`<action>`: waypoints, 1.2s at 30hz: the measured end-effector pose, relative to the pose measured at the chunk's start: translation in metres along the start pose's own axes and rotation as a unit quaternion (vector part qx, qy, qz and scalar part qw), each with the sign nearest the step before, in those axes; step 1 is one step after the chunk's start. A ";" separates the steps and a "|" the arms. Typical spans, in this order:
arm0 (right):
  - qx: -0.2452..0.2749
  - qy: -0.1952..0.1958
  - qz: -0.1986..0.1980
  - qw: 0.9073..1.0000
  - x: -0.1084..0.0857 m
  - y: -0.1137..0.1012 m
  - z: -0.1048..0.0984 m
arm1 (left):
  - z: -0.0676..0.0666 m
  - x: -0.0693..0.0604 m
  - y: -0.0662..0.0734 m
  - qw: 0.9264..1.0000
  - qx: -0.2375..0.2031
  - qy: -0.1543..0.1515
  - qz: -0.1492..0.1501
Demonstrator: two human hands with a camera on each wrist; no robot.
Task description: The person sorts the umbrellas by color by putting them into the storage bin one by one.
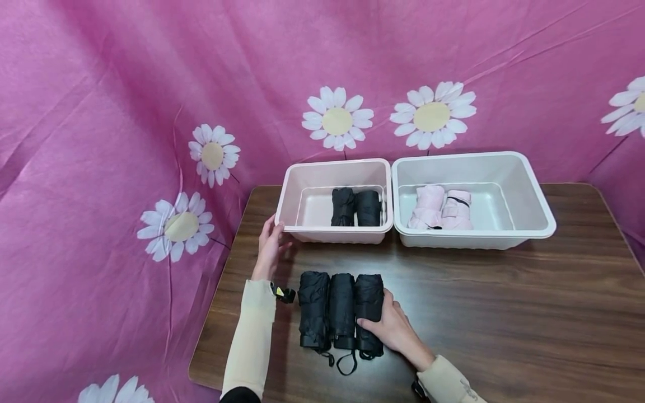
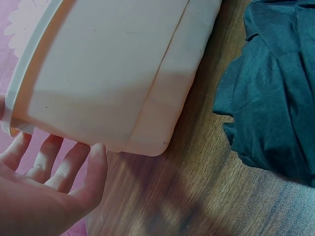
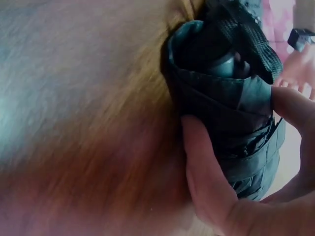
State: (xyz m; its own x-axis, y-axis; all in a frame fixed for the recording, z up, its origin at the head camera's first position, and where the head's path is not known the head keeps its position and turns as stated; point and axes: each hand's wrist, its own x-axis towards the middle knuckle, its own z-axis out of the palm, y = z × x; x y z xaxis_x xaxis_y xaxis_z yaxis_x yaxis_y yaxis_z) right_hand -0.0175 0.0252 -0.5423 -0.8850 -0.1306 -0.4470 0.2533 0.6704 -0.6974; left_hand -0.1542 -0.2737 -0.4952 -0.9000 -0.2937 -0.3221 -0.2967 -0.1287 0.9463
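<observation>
My left hand [image 1: 269, 250] holds the front left corner of a pale pink plastic bin [image 1: 337, 229]. In the left wrist view its fingers [image 2: 66, 167] curl under the rim, and the thumb is mostly out of frame. My right hand [image 1: 395, 327] grips the rightmost of three folded black umbrellas [image 1: 369, 305], which lie side by side on the table. The right wrist view shows thumb and fingers around this umbrella [image 3: 226, 103], its wrist strap at the top. Beside it lie the middle umbrella [image 1: 342, 308] and the left umbrella [image 1: 313, 308].
Two black umbrellas [image 1: 368, 208] lie inside the pink bin. Right of it, touching, stands a larger white bin [image 1: 504, 238] with two folded pink umbrellas [image 1: 428, 206]. The brown wooden table [image 1: 504, 308] borders a pink daisy-print cloth [image 1: 262, 67] behind and at the left.
</observation>
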 end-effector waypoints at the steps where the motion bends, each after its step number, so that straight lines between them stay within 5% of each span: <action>1: 0.000 0.001 0.001 1.000 0.001 0.000 0.000 | 0.000 0.000 0.000 1.000 0.002 0.000 0.000; 11: -0.017 0.015 0.003 1.000 0.003 0.004 -0.003 | 0.001 0.000 0.000 1.000 0.004 -0.001 0.003; 23: -0.103 0.025 -0.020 0.994 0.001 0.014 -0.037 | -0.001 0.003 0.007 1.000 0.007 -0.006 0.003; 30: -0.159 0.025 -0.024 0.987 -0.002 0.015 -0.030 | -0.001 0.001 0.005 1.000 0.006 0.002 0.002; 36: -0.140 0.027 -0.014 0.990 0.000 0.017 -0.028 | -0.002 0.001 0.001 1.000 0.005 -0.004 -0.001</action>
State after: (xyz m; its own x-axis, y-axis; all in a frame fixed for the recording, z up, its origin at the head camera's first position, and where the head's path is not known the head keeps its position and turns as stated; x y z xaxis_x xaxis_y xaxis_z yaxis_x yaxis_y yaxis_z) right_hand -0.0246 0.0571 -0.5380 -0.9117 -0.1174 -0.3938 0.1171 0.8444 -0.5228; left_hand -0.1553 -0.2757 -0.4943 -0.9019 -0.2858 -0.3238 -0.3019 -0.1191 0.9459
